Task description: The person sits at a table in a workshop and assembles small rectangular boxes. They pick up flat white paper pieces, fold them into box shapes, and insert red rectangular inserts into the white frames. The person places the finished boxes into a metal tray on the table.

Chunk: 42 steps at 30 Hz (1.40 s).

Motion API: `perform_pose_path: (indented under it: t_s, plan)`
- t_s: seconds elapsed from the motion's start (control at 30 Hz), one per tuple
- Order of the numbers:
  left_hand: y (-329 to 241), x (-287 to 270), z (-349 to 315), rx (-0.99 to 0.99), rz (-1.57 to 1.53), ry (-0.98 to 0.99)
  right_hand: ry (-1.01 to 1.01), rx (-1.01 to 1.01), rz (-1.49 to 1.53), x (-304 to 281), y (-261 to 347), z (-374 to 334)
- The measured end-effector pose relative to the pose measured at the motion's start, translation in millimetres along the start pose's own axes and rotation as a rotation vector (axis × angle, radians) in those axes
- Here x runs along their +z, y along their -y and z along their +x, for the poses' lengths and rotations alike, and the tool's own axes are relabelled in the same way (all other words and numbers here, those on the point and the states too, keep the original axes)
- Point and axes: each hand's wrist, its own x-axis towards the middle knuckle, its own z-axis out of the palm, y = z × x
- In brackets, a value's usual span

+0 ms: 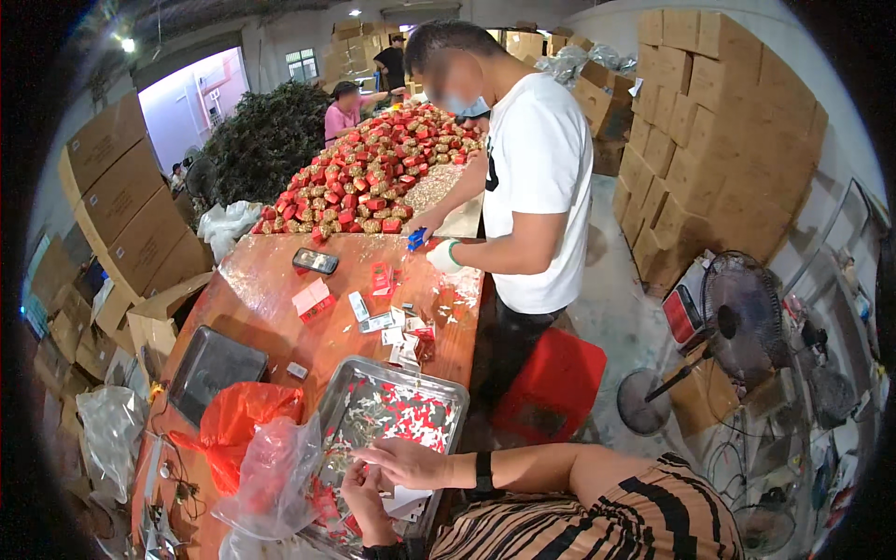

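Note:
Both my hands meet over the near part of a metal tray (459, 397) strewn with small red and white pieces. My right hand (411, 462), a black band on its wrist, reaches in from the right with its fingers pinched together. Just below it, my left hand (366, 501) is closed too, its fingertips close to the right ones. Whatever the fingers hold is too small to make out. Under the hands lies a white card (408, 505). Clear plastic bags (271, 476) and a red plastic bag (245, 425) sit against the tray's left side.
Across the wooden table (271, 266), a person in a white shirt (541, 187) holds a blue tool (416, 239). A black tray (217, 369), phone (315, 261) and small boxes (313, 299) lie there. Beyond rises a red-and-gold heap (364, 177). Right: red stool (553, 385), fan (742, 313), cartons (719, 140).

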Motion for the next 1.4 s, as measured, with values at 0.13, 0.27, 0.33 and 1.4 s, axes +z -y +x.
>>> perform_pose_path:
  t_s: [0.13,0.27,0.33,1.4]
  plan:
    - [-3,6,-5,-0.020,-0.179,0.020,0.055,-0.084,-0.070,1,0,-12]
    - [-5,4,-6,-0.086,-0.190,-0.070,0.126,-0.153,-0.054,-6,4,-13]
    - [-6,5,-3,-0.126,-0.194,-0.065,0.127,-0.163,-0.067,-8,1,-15]
    - [48,15,-13,0.011,-0.051,-0.001,0.231,0.308,0.420,7,-65,-28]
